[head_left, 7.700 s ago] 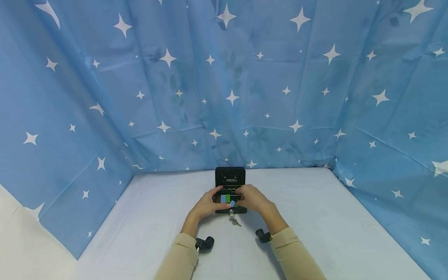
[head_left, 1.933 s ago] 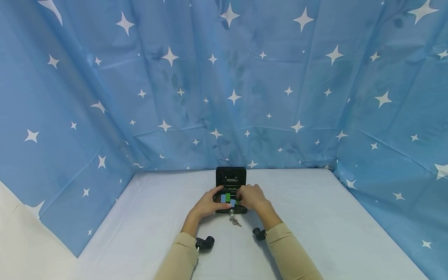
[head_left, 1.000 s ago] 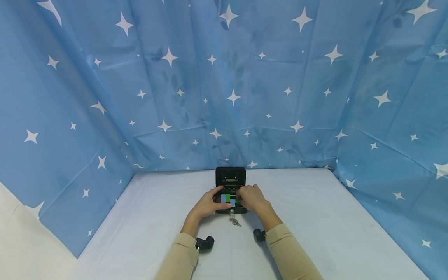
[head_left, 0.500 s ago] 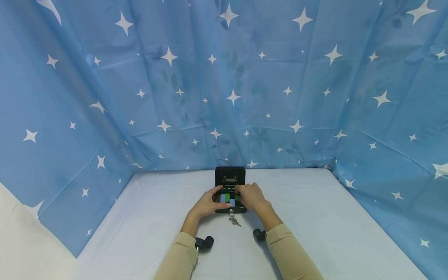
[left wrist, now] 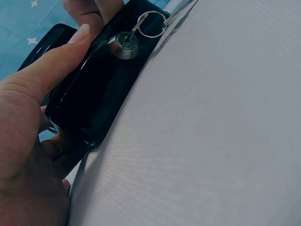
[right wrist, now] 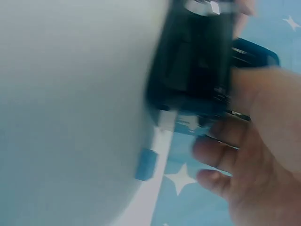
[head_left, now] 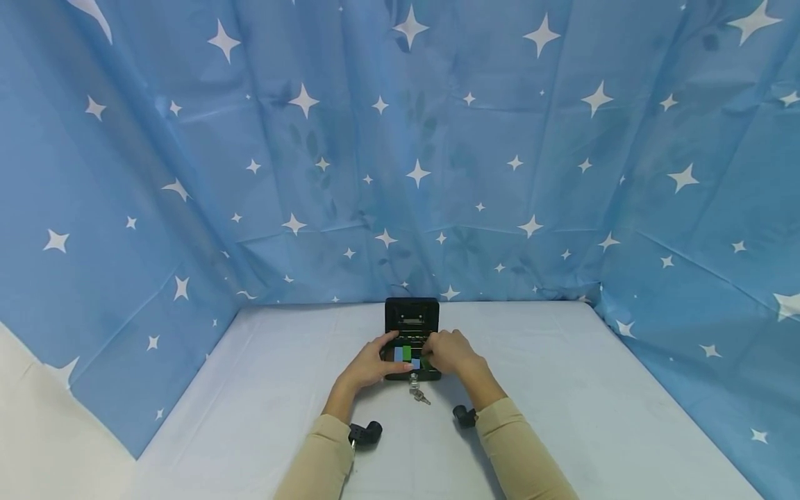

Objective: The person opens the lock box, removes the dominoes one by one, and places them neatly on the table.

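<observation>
A black cash box (head_left: pixel 412 316) stands with its lid raised, and a key sits in the lock (left wrist: pixel 124 44) on its front. My left hand (head_left: pixel 364 364) grips the box's left end, thumb along the front rim. Inside, by the thumb, lie a blue block (head_left: pixel 398 354), a green block (head_left: pixel 406 353) and another blue block (head_left: pixel 415 363). My right hand (head_left: pixel 451 353) reaches into the right side of the box with bent fingers. A green piece (head_left: pixel 426 362) shows beneath those fingers; whether they pinch it is hidden, and the right wrist view is blurred.
A key ring with keys (head_left: pixel 420 396) hangs from the lock onto the white tabletop (head_left: pixel 281 389). A blue curtain with white stars (head_left: pixel 400 173) closes off the back and sides. In the right wrist view a small blue patch (right wrist: pixel 146 165) shows near the table's edge.
The front blue block stood tilted earlier and now lies square with the box. My right hand has shifted slightly about the box's right side. My left hand has kept its grip.
</observation>
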Available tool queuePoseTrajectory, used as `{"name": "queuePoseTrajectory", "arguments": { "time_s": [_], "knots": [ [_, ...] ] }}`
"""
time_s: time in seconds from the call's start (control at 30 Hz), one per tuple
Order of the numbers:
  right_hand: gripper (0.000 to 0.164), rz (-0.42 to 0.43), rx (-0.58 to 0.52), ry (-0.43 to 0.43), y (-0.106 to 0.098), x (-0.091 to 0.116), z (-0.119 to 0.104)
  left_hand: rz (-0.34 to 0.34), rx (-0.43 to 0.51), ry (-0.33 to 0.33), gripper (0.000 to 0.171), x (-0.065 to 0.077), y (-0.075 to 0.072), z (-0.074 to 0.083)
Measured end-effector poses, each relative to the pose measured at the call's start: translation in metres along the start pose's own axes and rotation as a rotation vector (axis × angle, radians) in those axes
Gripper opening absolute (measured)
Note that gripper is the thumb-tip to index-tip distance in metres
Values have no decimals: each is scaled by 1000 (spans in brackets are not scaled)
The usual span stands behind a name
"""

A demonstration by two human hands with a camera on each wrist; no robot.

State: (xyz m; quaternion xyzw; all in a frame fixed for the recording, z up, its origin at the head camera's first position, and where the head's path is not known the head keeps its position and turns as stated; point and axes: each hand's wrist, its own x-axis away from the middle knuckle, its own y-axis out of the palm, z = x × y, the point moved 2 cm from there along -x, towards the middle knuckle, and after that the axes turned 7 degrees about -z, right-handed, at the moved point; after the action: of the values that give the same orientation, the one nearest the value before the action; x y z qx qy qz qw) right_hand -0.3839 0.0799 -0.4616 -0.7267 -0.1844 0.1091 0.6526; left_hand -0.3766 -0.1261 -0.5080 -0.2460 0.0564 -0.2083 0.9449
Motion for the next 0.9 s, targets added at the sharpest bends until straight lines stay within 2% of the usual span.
{"name": "queuePoseTrajectory", "arguments": {
  "time_s": [0.17, 0.33, 0.47, 0.73, 0.9],
  "knots": [
    [17, -83, -52, -3, -6, 2, 1, 2, -11, -2, 95, -1, 0, 1],
    [17, -98, -52, -3, -6, 3, 0, 3, -23, -4, 94, 0, 0, 2],
    [16, -64, -35, 1, -3, 2, 0, 4, -15, -1, 95, 1, 0, 2],
    [17, 97, -4, -29, 4, -1, 2, -3, -11, 2, 94, 1, 1, 1],
    [12, 91, -8, -57, 5, -1, 4, -8, -7, 9, 94, 1, 0, 2]
  ]
}}
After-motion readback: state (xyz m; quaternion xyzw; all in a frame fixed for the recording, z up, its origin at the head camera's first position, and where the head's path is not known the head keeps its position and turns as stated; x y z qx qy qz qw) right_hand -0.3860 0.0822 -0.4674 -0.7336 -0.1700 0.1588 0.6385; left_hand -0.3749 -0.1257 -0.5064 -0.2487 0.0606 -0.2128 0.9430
